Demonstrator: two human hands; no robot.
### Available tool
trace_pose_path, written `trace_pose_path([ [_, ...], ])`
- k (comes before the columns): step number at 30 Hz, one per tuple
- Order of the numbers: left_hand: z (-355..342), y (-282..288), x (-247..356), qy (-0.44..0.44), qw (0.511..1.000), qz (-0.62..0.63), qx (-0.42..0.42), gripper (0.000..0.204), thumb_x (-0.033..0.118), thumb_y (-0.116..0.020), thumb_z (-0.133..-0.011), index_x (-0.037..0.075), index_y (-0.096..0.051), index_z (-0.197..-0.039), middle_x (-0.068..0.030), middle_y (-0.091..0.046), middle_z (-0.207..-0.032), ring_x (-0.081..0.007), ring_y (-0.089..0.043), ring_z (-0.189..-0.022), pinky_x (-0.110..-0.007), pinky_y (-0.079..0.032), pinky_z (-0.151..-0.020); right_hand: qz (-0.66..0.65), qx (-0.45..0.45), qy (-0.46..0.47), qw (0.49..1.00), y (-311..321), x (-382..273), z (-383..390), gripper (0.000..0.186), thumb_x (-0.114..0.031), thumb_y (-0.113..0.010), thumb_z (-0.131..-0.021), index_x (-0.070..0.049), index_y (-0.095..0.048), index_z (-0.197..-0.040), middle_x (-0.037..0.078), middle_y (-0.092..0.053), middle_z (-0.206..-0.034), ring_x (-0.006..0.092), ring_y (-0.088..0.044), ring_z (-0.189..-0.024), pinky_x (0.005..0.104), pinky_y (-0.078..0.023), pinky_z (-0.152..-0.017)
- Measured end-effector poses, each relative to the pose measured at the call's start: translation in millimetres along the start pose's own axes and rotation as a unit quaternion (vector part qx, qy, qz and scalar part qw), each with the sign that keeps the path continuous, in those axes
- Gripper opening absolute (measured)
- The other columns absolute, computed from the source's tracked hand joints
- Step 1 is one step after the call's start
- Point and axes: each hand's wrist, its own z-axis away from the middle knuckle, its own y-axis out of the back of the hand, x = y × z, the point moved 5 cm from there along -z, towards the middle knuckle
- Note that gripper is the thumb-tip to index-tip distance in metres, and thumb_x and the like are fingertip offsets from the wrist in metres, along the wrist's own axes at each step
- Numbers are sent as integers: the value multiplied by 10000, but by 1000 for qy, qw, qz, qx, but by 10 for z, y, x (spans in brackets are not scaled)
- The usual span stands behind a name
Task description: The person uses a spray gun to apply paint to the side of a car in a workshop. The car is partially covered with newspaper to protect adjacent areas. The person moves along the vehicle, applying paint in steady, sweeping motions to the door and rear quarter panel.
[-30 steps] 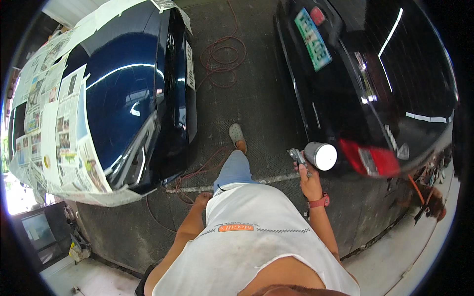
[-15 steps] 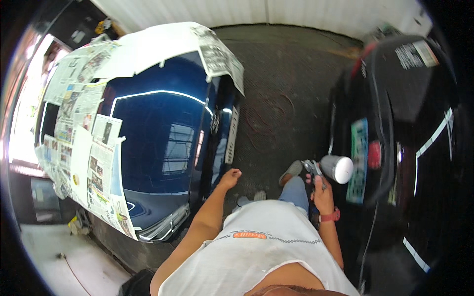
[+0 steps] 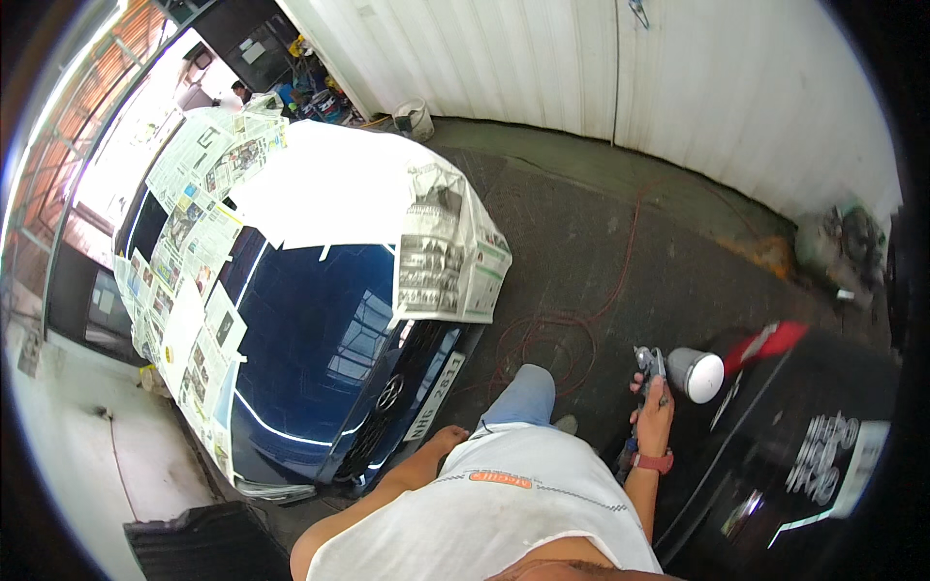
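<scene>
My right hand (image 3: pixel 651 407) grips a metal spray gun (image 3: pixel 647 363) with a grey, white-lidded cup (image 3: pixel 697 375) on its side, beside the black car (image 3: pixel 756 436) at the right. My left hand (image 3: pixel 448 438) hangs empty by my hip, fingers loosely curved and partly apart, near the front bumper of the dark blue car (image 3: pixel 300 349) at the left. Sheets of newspaper (image 3: pixel 444 252) and white paper (image 3: pixel 320 184) cover the blue car’s roof side and far end of the hood. My jeans-clad leg (image 3: pixel 518 392) reaches forward between the cars.
A red hose (image 3: pixel 542 329) lies coiled on the dark floor (image 3: pixel 572 232). A white corrugated wall (image 3: pixel 697 97) closes the back, with a bucket (image 3: pixel 414 120) at its foot and a greenish tank (image 3: pixel 828 252) at the right. A person (image 3: pixel 239 93) is near the doorway at upper left.
The view has swung toward the back wall. My right hand keeps hold of the spray gun. My left hand came forward half a second ago and is now lower, close to my hip.
</scene>
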Motion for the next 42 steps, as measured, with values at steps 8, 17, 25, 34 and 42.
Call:
trace_pose_path([
  [8,-1514,178,1804,-17,994,-107,8,511,486,-488,-1000,57,-758,-1065,-203,-713,-1157,-363,-652,-1162,-468,-492,-1006,6,14,-28,999,257,-216,-2313,549,-444,-390,-1090,16,-600,-1302,112,-691,-1135,174,-675,-935,246,-484,-450],
  [17,-3583,1422,4720,-44,996,27,74,499,466,-554,-996,39,-674,-1225,-188,-685,-1246,-377,-624,-1201,-464,-478,-1020,-4,32,-63,997,341,-855,-4471,577,-490,-405,-1078,12,-598,-1287,94,-689,-1096,155,-666,-906,255,-482,-444],
  [25,-4383,2421,6540,-48,962,140,228,467,415,-615,-982,82,-636,-1308,-147,-692,-1261,-317,-646,-1191,-421,-492,-1009,79,-24,-50,995,636,-1145,-6622,380,-264,-632,-1013,13,-604,-1271,105,-700,-1131,151,-677,-882,272,-498,-448],
  [34,-5011,776,6134,137,988,-32,63,531,448,-560,-990,-9,-677,-1233,-240,-647,-1300,-376,-620,-1220,-426,-481,-1040,441,-304,273,799,977,-2325,-9799,487,-171,-670,-924,43,-554,-1346,260,-704,-1089,374,-702,-906,457,-568,-734],
  [42,-5226,702,7245,161,910,333,187,485,426,-588,-990,29,-685,-1252,-193,-689,-1264,-326,-642,-1208,-424,-483,-1022,644,-264,491,525,-193,-3937,-12402,222,-86,-630,-879,14,-616,-1076,244,-660,-978,458,-629,-885,541,-523,-759],
])
